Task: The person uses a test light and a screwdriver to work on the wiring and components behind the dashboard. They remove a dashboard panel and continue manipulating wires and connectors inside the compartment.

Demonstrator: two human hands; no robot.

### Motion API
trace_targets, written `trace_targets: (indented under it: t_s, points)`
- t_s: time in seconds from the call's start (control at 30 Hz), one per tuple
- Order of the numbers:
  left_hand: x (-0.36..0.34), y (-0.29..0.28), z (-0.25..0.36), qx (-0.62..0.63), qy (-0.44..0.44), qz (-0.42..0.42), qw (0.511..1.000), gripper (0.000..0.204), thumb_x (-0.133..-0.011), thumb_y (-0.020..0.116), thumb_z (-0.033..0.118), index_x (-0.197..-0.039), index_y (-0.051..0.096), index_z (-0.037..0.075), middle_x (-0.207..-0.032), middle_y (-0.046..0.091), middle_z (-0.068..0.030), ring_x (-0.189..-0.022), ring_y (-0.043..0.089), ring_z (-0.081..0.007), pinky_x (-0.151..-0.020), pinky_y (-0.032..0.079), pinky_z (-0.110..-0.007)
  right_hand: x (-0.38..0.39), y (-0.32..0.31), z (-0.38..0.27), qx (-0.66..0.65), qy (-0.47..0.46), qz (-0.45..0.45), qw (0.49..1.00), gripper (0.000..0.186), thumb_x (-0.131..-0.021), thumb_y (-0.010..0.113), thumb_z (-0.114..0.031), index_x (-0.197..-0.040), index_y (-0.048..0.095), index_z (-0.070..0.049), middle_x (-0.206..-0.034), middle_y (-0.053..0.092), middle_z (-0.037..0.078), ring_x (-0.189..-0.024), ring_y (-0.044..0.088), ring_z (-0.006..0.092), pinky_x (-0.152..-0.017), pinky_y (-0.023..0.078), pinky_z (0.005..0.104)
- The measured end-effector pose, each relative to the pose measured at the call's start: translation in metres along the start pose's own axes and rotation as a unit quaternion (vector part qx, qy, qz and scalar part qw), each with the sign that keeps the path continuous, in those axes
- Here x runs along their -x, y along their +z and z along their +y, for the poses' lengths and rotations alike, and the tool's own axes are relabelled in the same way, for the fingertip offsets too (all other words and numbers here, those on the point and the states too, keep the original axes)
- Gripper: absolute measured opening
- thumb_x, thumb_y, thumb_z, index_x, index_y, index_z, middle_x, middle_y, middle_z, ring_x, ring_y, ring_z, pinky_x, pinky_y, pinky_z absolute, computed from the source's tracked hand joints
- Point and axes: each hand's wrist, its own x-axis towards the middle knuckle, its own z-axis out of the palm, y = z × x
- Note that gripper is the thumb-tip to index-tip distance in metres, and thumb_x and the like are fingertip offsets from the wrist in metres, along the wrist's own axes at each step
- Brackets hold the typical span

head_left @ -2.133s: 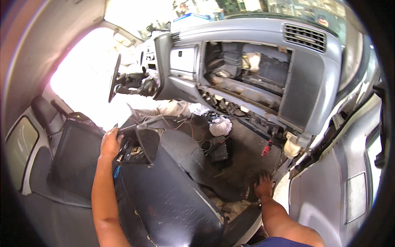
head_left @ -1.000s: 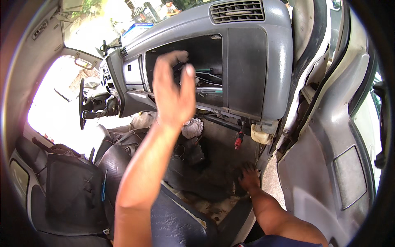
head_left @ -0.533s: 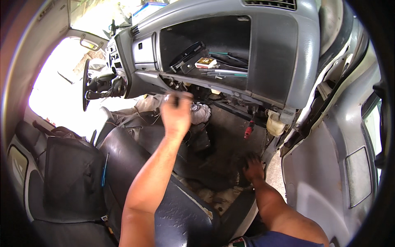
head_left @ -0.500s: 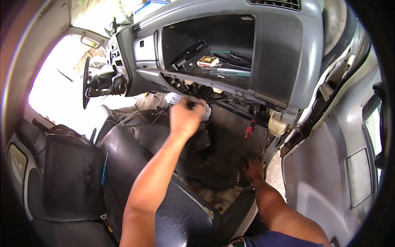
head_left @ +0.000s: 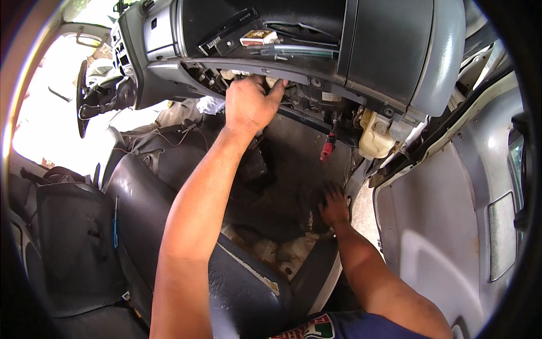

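My left hand [head_left: 252, 104] reaches up to the lower edge of the grey dashboard [head_left: 389, 51], at an opening beneath its open compartment. The thumb stands apart from the other fingers, whose tips go out of sight behind the edge; what they touch or hold is hidden. My right hand [head_left: 334, 208] lies open on the dark floor mat [head_left: 285, 169], fingers spread, close to the door sill. Between the hands, a red-ended part [head_left: 327, 148] hangs below the dashboard. Beside it is a yellowed plastic reservoir [head_left: 375, 138].
In the compartment lie a small box [head_left: 258, 37] and several thin rods [head_left: 299, 51]. A torn black seat [head_left: 243, 288] fills the near middle; a blue screwdriver-like tool [head_left: 116, 223] rests at left. The steering wheel [head_left: 83, 101] stands far left, the open door [head_left: 435, 220] right.
My left hand has moved up from below the dashboard to its lower edge. The view has shifted, so the dashboard sits higher in it. My right hand stays on the mat.
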Motion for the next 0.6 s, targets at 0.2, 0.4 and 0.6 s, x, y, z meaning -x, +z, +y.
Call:
trace_targets:
  t_s: [0.2,0.4,0.6]
  points:
    - [0.003,0.001,0.003,-0.011,-0.016,-0.003,1.0,0.049,-0.092,0.085,0.049,-0.081,0.076,0.003,-0.067,0.072,-0.0167,-0.068,0.075,-0.0395,-0.07,0.061,-0.049,-0.003,-0.004,-0.005,0.015,0.039,-0.035,0.999,0.07,-0.093,0.075,-0.035,-0.157,0.058,-0.013,-0.171,0.047,0.011,-0.163,0.034,0.0352,-0.134,0.026,0.059]
    - [-0.016,-0.022,-0.006,-0.003,-0.015,-0.125,0.992,0.041,-0.092,0.089,0.038,-0.083,0.079,-0.001,-0.071,0.075,-0.0188,-0.065,0.076,-0.0324,-0.065,0.057,-0.045,-0.003,-0.001,-0.002,0.029,0.023,-0.036,0.999,0.07,-0.098,0.069,-0.039,-0.158,0.055,-0.007,-0.172,0.045,0.015,-0.164,0.032,0.0337,-0.136,0.023,0.0546]
    - [0.004,-0.002,0.005,-0.042,-0.022,-0.01,0.999,0.043,-0.089,0.089,0.042,-0.081,0.079,0.001,-0.07,0.075,-0.0186,-0.068,0.077,-0.0355,-0.068,0.06,-0.045,-0.004,-0.008,-0.004,-0.004,0.016,-0.021,1.0,0.069,-0.099,0.069,-0.038,-0.158,0.055,-0.008,-0.172,0.045,0.015,-0.164,0.031,0.0342,-0.137,0.022,0.0542]
